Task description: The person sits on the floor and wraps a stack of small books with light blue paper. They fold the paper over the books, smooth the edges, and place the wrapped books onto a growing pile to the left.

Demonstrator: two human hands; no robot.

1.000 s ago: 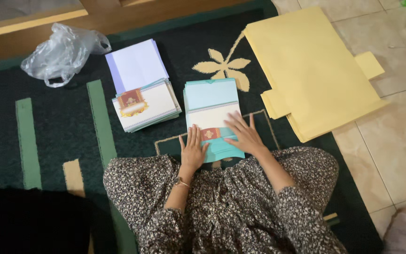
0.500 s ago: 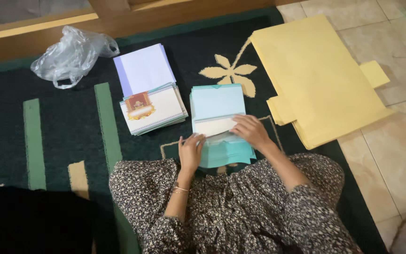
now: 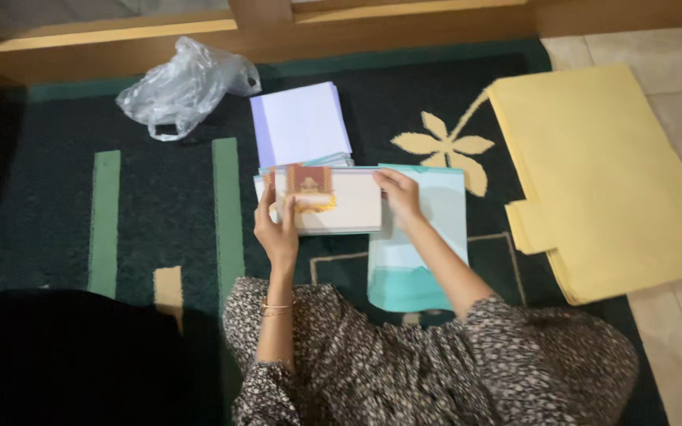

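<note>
Your left hand (image 3: 278, 229) pinches the left end of a white card (image 3: 333, 201) with a small reddish picture, fingers curled over its edge, while your right hand (image 3: 399, 196) grips the card's right end, thumb beneath and out of sight. You hold the card over a stack of similar cards (image 3: 266, 181), which it mostly hides; only a sliver shows at the left. Behind lies a pale lilac sheet pile (image 3: 300, 122). Under your right wrist sits a teal and white pile (image 3: 428, 244), its lower edge covered by your patterned sleeve. Everything rests on a dark green rug (image 3: 57, 205) with green stripes and a cream flower. A crumpled clear plastic bag (image 3: 183, 87) lies near the wooden ledge (image 3: 120, 31). Yellow folded sheets (image 3: 609, 173) spill onto floor tiles (image 3: 672, 71), cut off at the right edge.
</note>
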